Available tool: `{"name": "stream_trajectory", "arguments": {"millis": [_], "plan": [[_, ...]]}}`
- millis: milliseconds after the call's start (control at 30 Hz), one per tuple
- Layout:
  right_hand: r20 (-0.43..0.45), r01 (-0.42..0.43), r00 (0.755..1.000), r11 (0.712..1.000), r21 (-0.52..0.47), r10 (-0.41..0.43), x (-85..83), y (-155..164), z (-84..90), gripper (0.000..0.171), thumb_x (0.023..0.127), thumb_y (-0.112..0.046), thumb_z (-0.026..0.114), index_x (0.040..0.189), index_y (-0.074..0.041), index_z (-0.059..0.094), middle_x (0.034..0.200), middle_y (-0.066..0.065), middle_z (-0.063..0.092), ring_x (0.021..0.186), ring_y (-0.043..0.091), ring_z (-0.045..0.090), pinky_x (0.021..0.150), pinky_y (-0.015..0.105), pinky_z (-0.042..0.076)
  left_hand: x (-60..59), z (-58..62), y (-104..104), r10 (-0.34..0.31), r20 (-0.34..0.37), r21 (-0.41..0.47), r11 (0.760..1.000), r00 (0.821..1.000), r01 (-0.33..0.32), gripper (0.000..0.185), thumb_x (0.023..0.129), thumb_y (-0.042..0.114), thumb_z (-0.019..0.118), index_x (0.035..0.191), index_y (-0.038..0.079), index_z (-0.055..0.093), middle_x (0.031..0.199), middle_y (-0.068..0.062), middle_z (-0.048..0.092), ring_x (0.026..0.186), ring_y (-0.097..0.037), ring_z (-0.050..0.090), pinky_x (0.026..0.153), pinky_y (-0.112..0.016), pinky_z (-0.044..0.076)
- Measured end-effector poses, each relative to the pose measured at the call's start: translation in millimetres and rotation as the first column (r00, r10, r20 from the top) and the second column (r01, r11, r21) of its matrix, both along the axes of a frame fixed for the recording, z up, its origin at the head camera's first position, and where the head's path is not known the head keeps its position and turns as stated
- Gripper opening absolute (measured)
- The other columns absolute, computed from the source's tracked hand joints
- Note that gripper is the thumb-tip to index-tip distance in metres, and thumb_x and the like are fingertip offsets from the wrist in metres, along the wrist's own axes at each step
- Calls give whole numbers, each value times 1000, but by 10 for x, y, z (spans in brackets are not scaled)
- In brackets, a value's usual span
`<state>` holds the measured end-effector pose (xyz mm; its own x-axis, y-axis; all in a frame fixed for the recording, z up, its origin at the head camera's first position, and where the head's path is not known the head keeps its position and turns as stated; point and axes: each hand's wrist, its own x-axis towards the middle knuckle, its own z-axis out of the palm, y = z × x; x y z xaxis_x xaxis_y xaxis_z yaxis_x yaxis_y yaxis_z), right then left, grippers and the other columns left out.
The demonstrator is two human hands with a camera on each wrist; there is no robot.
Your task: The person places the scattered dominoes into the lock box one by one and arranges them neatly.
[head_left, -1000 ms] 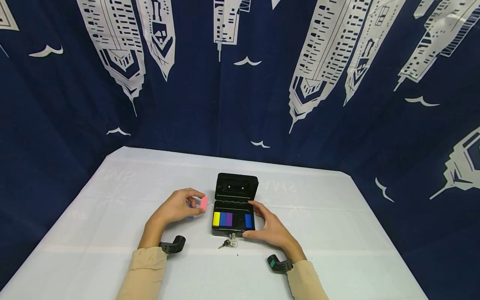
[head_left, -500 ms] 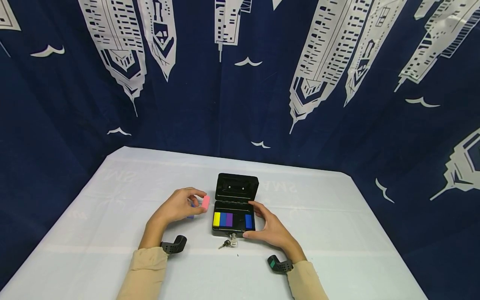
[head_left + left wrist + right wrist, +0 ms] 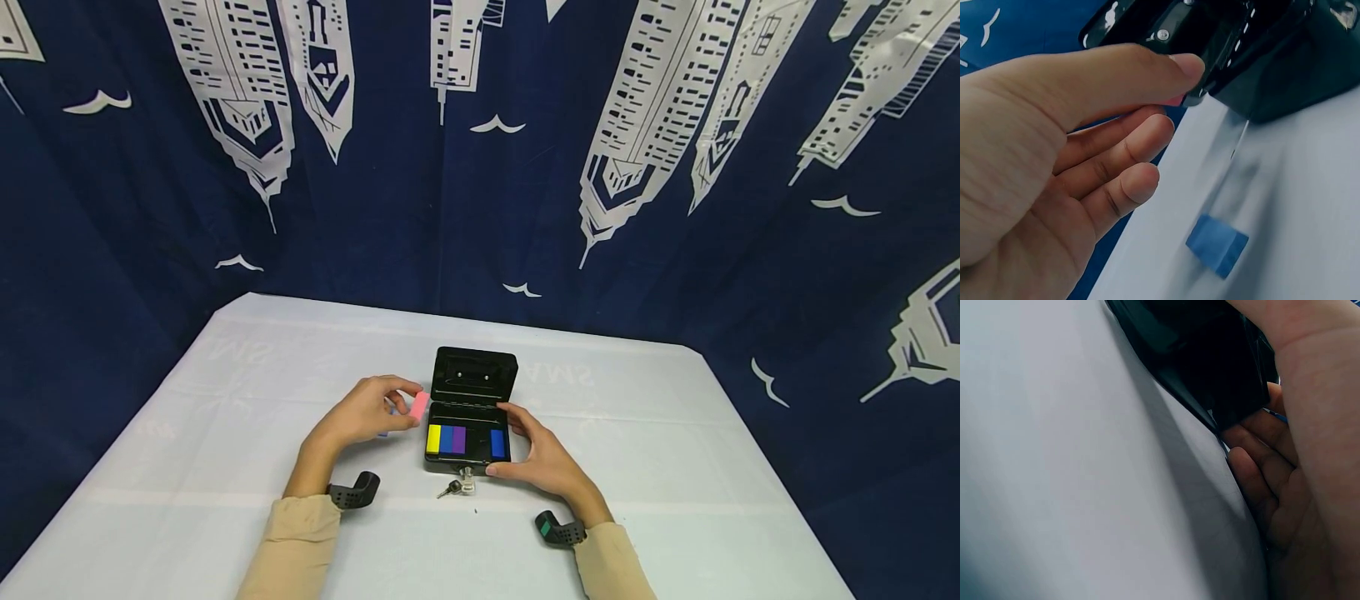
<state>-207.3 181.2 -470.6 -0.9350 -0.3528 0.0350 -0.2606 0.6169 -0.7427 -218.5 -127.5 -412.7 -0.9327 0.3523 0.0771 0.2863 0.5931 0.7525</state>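
Observation:
My left hand point(image 3: 367, 412) pinches a pink block point(image 3: 419, 406) between thumb and fingers, just left of the black cash box point(image 3: 477, 443). In the left wrist view only a sliver of pink shows under the thumb. The box's lid point(image 3: 474, 375) stands raised at the back. Inside, a yellow block point(image 3: 433, 438), a blue block and a purple block point(image 3: 458, 440) lie side by side at the left; another blue block point(image 3: 497, 443) lies at the right. My right hand point(image 3: 542, 457) grips the box's right side, thumb at the front corner, fingers at the back.
A loose blue block point(image 3: 1217, 245) sits on the white table point(image 3: 187, 467) beneath the left hand. At the box's front, a lock with keys point(image 3: 452, 488) rests. A dark blue cloth point(image 3: 420, 217) with white buildings hangs behind.
My left hand has moved a little to the right with the pink block, which now overlaps the box's left edge in the head view. The right hand stays at the box.

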Motion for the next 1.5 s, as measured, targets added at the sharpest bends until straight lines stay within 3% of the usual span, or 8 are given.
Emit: {"name": "stream_trajectory", "arguments": {"millis": [300, 667, 900, 1133, 1500], "plan": [[-9, 1, 1000, 1000, 4, -1, 9, 2, 6, 94, 54, -60, 76, 134, -45, 28, 136, -13, 40, 123, 11, 44, 104, 36, 37, 6, 18, 91, -32, -12, 4, 999, 999, 32, 45, 69, 14, 75, 113, 15, 62, 67, 5, 60, 62, -10, 53, 54, -22, 43], [-1, 13, 1000, 1000, -4, -13, -6, -1, -9, 95, 53, -61, 77, 134, -45, 29, 134, -14, 41, 122, 10, 44, 104, 36, 36, 25, 34, 175, -76, -61, 15, 997, 995, 77, 46, 69, 17, 77, 111, 10, 62, 81, 3, 65, 65, -10, 58, 58, -21, 47], [0, 14, 1000, 1000, -8, -14, -10, -2, -16, 95, 53, -60, 77, 134, -44, 29, 133, -14, 42, 122, 10, 44, 104, 36, 36, 18, 5, 223, -71, -27, 11, 997, 997, 71, 46, 68, 20, 78, 111, 12, 63, 74, 8, 66, 68, -7, 59, 62, -23, 46], [-2, 15, 1000, 1000, -10, -15, -13, -2, -18, 95, 53, -60, 77, 134, -44, 29, 133, -15, 41, 123, 9, 43, 105, 34, 36, 25, 11, 268, -101, -2, 30, 994, 995, 101, 47, 68, 20, 78, 111, 10, 62, 72, 6, 66, 61, -10, 56, 54, -22, 45], [5, 11, 1000, 1000, -26, -10, -8, -3, -11, 95, 52, -60, 78, 133, -46, 29, 132, -15, 43, 121, 10, 45, 104, 36, 37, 42, -8, 356, -150, 18, 50, 988, 989, 149, 47, 70, 18, 76, 113, 13, 60, 73, 6, 65, 59, -9, 55, 52, -22, 45]]}}
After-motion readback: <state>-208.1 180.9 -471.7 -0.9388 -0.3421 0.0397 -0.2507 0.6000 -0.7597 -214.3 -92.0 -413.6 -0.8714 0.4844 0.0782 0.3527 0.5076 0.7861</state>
